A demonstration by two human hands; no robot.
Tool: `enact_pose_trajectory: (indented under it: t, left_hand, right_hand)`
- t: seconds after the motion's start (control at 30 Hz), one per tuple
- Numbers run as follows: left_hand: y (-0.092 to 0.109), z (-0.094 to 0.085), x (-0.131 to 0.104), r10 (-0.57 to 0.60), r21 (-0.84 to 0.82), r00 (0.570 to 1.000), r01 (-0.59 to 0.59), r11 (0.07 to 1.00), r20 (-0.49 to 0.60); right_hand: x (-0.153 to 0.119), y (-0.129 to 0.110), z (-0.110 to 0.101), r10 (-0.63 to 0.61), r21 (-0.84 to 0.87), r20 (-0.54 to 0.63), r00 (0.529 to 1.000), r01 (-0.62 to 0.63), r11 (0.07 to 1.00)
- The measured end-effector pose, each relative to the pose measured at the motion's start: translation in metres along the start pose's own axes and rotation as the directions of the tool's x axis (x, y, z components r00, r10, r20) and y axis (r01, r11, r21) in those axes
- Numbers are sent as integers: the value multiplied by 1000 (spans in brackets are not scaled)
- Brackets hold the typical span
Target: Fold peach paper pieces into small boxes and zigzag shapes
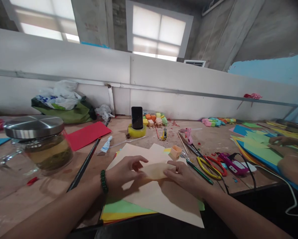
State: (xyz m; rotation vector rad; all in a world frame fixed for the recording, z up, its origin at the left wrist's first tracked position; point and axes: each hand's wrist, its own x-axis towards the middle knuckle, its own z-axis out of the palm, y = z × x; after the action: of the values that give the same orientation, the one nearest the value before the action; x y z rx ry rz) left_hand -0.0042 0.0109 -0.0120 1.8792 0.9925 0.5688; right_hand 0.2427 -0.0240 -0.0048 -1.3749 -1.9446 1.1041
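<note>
While between two hands, one strip.

The sheets look like smooth matt paper, the jug glossy glass, its lid shiny metal.

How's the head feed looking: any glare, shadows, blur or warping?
Head view: windows wash out nearly white; bright streaks cross the steel lid; left hand and right hand leave shadows on the peach paper; a co-worker's hand looks soft; the partition wall slants, likely from wide-angle distortion.
</note>
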Motion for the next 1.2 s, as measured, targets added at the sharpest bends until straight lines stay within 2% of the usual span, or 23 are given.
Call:
enact_pose_trajectory:
  t: [0.07,0.17,0.27,0.4,0.53,0.6,0.67,0.77,0.8,0.93,0.97,1.07,1.1,1.2]
  left_hand:
    - [-1,5,4,-39,-18,995,37,999,-93]
    - [-2,9,8,-50,19,984,54,998,-173]
    - [-3,9,8,-72,74,974,90,993,-216]
    - [-3,9,8,-70,139,976,100,985,-207]
    - [-2,10,6,-9,251,979,61,966,-202]
    - [-2,11,5,0,261,980,52,964,-197]
    - [-4,11,6,23,250,963,47,967,-268]
    - [-8,10,9,61,167,893,16,986,-446]
    - [-9,8,10,52,113,883,2,994,-467]
    - [-10,3,12,-21,-123,942,-22,992,-336]
    - [-9,2,11,-27,-141,941,-22,990,-336]
    - [-8,3,11,-68,-167,897,-7,986,-437]
    - [-7,3,11,-89,-205,894,-3,979,-440]
    - [-5,4,11,-108,-371,940,-21,929,-324]
  right_hand:
    - [5,1,-3,6,-121,-45,999,-11,993]
    - [18,4,-11,-5,-354,-101,995,-31,935]
    - [28,3,-17,-46,-515,-81,996,-2,857]
    - [37,-8,-15,-70,-608,50,996,86,789]
    - [44,-18,-9,-10,-647,33,999,29,762]
    - [46,-18,-8,38,-624,21,999,-16,781]
    - [48,-15,-9,18,-534,15,1000,-7,845]
    - [51,-3,-10,-142,-308,7,990,138,941]
    - [51,1,-9,-190,-244,-8,982,183,952]
    - [50,13,-4,-286,-119,-72,956,276,954]
    - [49,13,-3,-301,-101,-75,951,293,951]
    - [46,12,0,-344,-30,-50,938,343,939]
    - [45,11,1,-354,-1,-36,934,354,935]
    - [42,11,4,-340,69,-24,940,340,938]
